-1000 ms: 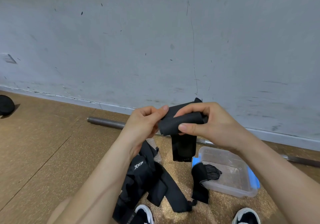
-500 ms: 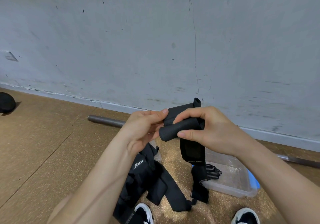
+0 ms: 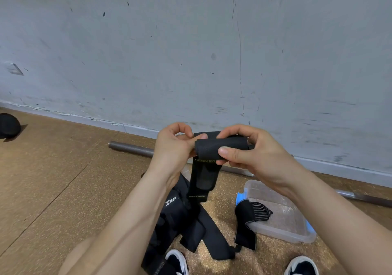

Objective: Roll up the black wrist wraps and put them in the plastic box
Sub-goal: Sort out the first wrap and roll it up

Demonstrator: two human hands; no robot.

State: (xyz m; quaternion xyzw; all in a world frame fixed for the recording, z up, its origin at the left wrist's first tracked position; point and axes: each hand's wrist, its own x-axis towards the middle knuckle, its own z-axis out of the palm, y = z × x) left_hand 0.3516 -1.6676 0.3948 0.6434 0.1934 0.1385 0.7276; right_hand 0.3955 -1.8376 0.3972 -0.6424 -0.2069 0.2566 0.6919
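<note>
I hold a black wrist wrap point(image 3: 209, 148) in the air in front of the wall, partly rolled into a tube, its loose tail hanging down. My right hand point(image 3: 250, 153) grips the roll, thumb beneath and fingers over the top. My left hand point(image 3: 174, 145) pinches the roll's left end. Below on the cork floor lies a heap of black wraps point(image 3: 191, 228). A clear plastic box point(image 3: 282, 217) with blue clips stands at the lower right, and another black wrap point(image 3: 249, 217) with a striped end hangs over its near-left rim.
A steel barbell point(image 3: 131, 148) lies along the foot of the grey wall, passing behind my hands and the box. A black round object point(image 3: 8, 125) sits at the far left. My two shoes point(image 3: 178, 262) show at the bottom edge.
The roll has turned a bit further and the hanging tail now shows its printed lettering. Both hands stay on the wrap at about the same height.
</note>
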